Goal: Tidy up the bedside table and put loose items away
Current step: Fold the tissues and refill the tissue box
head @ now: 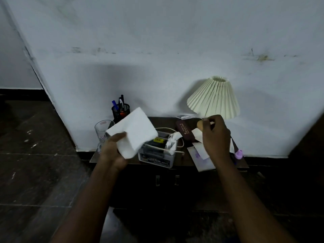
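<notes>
My left hand (112, 149) grips a folded white cloth (134, 131) above the left part of the dark bedside table (184, 161). My right hand (214, 135) is curled round the wooden base (199, 126) of the pleated cream lamp (214, 98), which leans to the left. A small clear box (157, 155) in the middle of the table holds dark items, a crumpled tissue (172, 139) and a white cable. A maroon glasses case (184, 130) lies behind the box. White papers (199, 156) lie under my right hand.
A black mesh pen holder (121, 110) with pens stands at the back left, and an empty glass (102, 130) in front of it. A small purple object (239, 153) sits near the table's right edge. The wall is right behind the table. Two drawer handles (167, 180) show below.
</notes>
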Tool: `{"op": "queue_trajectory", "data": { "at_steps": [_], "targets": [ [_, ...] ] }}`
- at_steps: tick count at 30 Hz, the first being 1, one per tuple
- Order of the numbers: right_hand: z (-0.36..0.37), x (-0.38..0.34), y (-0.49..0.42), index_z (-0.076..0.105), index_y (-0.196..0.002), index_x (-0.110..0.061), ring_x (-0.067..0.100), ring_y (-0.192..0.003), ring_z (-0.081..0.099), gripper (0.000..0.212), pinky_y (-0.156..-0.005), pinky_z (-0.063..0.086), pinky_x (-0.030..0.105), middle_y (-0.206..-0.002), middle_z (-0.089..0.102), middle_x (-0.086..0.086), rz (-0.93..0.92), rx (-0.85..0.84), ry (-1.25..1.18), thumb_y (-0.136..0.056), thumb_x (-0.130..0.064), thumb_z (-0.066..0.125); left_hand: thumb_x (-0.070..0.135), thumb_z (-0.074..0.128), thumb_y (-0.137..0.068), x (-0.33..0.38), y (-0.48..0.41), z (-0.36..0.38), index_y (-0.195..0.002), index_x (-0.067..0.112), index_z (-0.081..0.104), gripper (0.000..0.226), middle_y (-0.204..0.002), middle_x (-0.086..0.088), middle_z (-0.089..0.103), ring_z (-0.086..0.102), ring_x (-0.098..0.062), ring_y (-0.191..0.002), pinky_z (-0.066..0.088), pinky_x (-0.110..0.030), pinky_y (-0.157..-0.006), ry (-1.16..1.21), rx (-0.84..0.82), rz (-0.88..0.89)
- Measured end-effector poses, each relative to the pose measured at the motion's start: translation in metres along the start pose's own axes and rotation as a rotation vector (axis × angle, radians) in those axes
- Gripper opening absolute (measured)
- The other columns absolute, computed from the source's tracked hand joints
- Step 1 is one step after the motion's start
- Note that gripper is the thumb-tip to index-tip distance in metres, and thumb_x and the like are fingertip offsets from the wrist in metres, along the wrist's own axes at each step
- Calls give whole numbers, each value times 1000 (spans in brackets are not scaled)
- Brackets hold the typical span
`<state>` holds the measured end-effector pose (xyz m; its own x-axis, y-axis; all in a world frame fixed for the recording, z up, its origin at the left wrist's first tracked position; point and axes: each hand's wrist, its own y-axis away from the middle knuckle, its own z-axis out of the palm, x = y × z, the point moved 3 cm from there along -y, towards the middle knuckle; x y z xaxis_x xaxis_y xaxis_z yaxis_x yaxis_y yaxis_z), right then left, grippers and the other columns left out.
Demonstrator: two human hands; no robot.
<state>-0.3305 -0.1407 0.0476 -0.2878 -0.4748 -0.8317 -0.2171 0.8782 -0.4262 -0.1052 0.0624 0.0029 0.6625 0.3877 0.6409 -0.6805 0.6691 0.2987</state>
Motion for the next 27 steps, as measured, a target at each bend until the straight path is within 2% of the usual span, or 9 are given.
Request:
{"op": "queue_trajectory", "data": {
  "at_steps": [3,6,8,11,15,19,22,25,27],
  "targets": [
    [11,8,4,58,-112,-29,22,-91,66,22,-78,50,35,-94,65,-4,-18,-327,170,-97,-45,60,4,52,-99,15,-3,-12,-128,4,61,31,-111,-20,76,78,-36,-85,63,-45,-60,174,-33,-23],
    [33,-1,32,52,-123,-44,13,-90,66,41,-75,51,33,-100,66,-13,-155,-764,306,-88,-62,64,-3,70,-74,23,0,-15,-136,5,59,64,-120,-18,74,77,-33,-89,64,-41,-70,251,-76,-7],
    [45,-6,44,56,-116,-41,12,-90,66,39,-72,50,30,-102,67,-11,-266,-888,409,-84,-60,69,-8,82,-57,27,-1,-17,-136,3,59,83,-121,-20,72,77,-33,-87,64,-39,-68,322,-120,-21],
    [57,-5,49,62,-110,-34,19,-94,67,23,-76,52,35,-105,69,-5,-312,-856,460,-91,-47,66,-9,78,-58,25,2,-16,-126,-2,61,71,-100,-24,74,77,-32,-72,62,-35,-54,396,-140,-63],
    [65,2,41,65,-106,-32,22,-96,69,12,-72,48,33,-103,73,-1,-351,-758,524,-95,-32,62,-1,68,-74,27,5,-14,-117,-7,66,43,-98,-27,73,76,-36,-70,61,-36,-52,411,-126,-80],
    [49,-15,20,67,-108,-32,18,-88,70,17,-72,52,34,-91,73,-5,-311,-703,461,-93,-38,67,-22,90,-37,28,-6,-21,-111,-8,67,79,-90,-24,73,76,-32,-67,61,-36,-51,523,-159,-65],
    [64,-50,1,67,-102,-26,18,-82,68,10,-74,55,39,-85,71,-4,-403,-521,308,-94,-33,66,-22,86,-36,26,-12,-25,-109,-5,69,77,-89,-23,75,76,-32,-66,61,-37,-49,549,-122,-45],
    [122,-68,-7,60,-132,-28,16,-108,63,49,-92,51,37,-117,65,-4,-402,-756,293,-87,-42,72,-11,83,-56,14,-3,-17,-96,-4,74,42,-84,-19,75,75,-30,-64,63,-38,-53,468,-104,-69],
    [158,-65,-5,65,-129,-24,16,-110,64,50,-97,52,39,-121,68,-2,-420,-948,321,-82,-38,78,12,70,-77,8,-5,-9,-102,1,73,28,-84,-11,75,74,-25,-69,64,-37,-62,520,-30,-114]
  ]
}}
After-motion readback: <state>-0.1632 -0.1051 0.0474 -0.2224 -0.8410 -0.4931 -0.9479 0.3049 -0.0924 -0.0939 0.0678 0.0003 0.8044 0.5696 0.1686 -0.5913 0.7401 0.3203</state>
